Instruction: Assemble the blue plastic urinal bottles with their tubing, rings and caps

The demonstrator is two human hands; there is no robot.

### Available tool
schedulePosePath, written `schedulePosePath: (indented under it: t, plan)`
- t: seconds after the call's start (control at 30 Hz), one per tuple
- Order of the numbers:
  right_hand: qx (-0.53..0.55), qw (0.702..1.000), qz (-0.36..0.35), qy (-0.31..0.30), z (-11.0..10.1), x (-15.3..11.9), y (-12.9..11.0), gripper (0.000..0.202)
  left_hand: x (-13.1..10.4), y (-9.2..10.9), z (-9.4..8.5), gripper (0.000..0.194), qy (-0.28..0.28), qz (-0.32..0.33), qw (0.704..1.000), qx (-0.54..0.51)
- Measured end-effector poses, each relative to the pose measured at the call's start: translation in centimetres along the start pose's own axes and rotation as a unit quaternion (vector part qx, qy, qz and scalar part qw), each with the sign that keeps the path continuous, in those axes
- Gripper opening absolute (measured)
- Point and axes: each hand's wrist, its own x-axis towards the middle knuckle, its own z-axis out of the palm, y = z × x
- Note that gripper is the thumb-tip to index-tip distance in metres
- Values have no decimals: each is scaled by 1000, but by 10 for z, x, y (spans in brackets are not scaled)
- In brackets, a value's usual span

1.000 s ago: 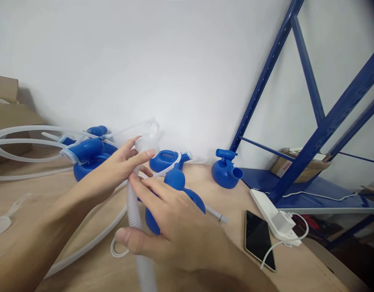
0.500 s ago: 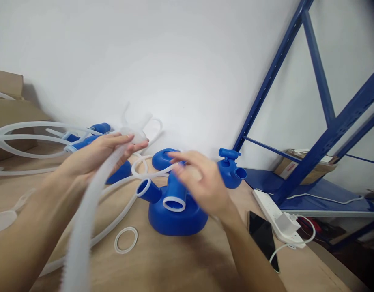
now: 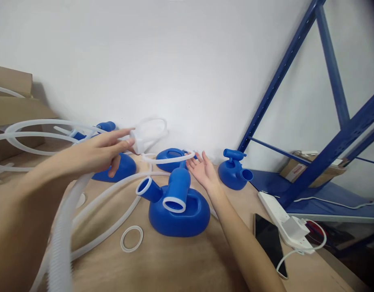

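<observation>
Far left, a cardboard box (image 3: 12,81) stands beside loops of translucent tubing (image 3: 37,121); next, a ribbed translucent hose (image 3: 62,243) runs from beneath the left forearm toward the near edge of view; its slack should, in my judgement, be given support, since its weight is likely to drag on whatever it joins.

The left hand (image 3: 106,150) is partly closed, thumb and forefinger set against a translucent cup-shaped fitting (image 3: 138,142), which is raised off the bench before the wall; any join between fitting and hose is hidden by the hand; a light, even pinch is advisable, as the wall looks thin and could flex.

Below it, a white sealing ring (image 3: 129,250) lies flat on the wooden bench, apart from both hands; the hose is best kept clear of it.

At centre, a blue two-necked plastic bottle (image 3: 175,223) stands upright, both mouths white-rimmed; behind its necks arches a slim white tube (image 3: 168,160); the right hand (image 3: 202,170) is open there, palm showing, fingers spread, fingertips at or near the tube; contact cannot be confirmed; a hold close to the tube's end would probably give better control and fewer kinks.
</observation>
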Motion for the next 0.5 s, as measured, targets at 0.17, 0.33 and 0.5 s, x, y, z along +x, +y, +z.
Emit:
schedulePosePath:
  t: [0.17, 0.33, 0.5]
  plan:
    - [20, 999, -19, 22, 2, -2, -29, 13, 13, -19, -6, 73, -116, -20, 978, 171]
    - [-11, 998, -66, -3, 3, -12, -56, 19, 10, -30, -32, 75, -174, -6, 960, 218]
    - [-84, 988, -128, 34, -5, -16, -77, 19, 7, -37, -36, 65, -207, 35, 948, 240]
